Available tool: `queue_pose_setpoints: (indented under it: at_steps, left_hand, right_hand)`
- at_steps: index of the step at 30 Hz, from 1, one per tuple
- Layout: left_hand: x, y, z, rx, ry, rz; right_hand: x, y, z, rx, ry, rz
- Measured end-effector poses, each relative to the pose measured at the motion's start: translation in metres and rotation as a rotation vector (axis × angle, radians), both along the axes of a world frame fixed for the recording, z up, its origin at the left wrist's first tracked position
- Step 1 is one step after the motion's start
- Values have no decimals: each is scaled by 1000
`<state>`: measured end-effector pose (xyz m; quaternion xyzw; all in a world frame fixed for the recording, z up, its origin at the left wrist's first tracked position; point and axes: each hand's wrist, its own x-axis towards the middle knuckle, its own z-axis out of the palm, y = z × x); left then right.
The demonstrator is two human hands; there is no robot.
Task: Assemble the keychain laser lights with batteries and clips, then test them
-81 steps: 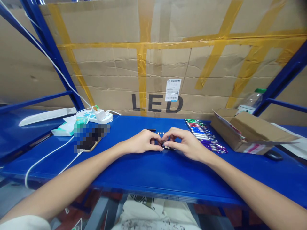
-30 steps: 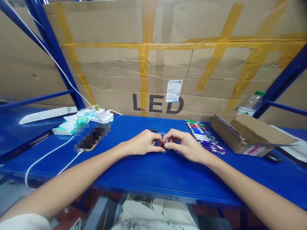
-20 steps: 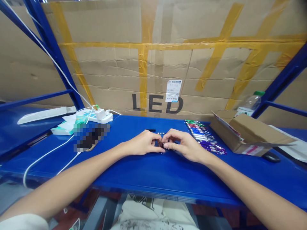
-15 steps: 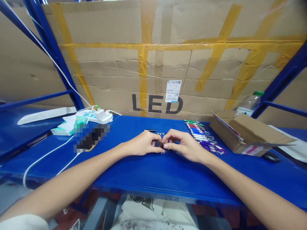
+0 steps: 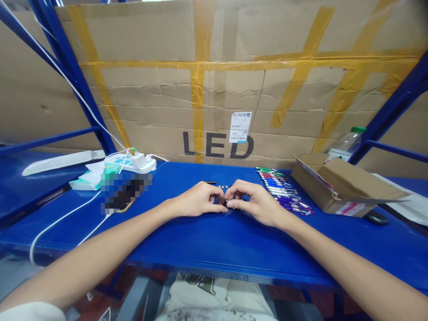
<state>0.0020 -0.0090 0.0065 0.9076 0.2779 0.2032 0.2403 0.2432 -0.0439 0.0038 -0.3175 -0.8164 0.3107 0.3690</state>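
left hand [image 5: 197,201] grip: pinched on small part [image 5: 228,203] | right hand [image 5: 257,201] grip: pinched on small part

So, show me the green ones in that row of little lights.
The green lights lie at the row's far end, nearest the cardboard wall; red, blue, silver and purple ones follow toward you.

- One view only, from a camera worn on the person's head. It looks forward and down across a blue surface [image 5: 207,240].
- It sits close. Both forearms [image 5: 100,254] enter from the bottom corners, and the left hand [image 5: 197,200] and right hand [image 5: 257,203] meet at mid-frame.
- It faces a taped cardboard wall [image 5: 234,89] that stands at the surface's far edge and fills the upper half.
- The wide lens splays the blue rack posts [image 5: 70,67] outward at both sides.
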Motion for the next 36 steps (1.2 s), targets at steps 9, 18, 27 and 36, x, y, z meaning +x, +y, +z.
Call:
queue_pose_setpoints:
  at_steps: [9,18,27,36]
  left_hand:
    - [-2,-1,5,189,44,-44]
    - [-1,-1,4,88,39,-27]
    - [-1,-3,5,48,41,-5]
    - [-1,-2,5,78,44,-10]
  right_hand:
    - [2,2,-4,35,-25,7]
    - [3,-3,0,243,-120,19]
    - [4,-5,0,346,-197,17]
    - [3,-7,0,368,-155,7]
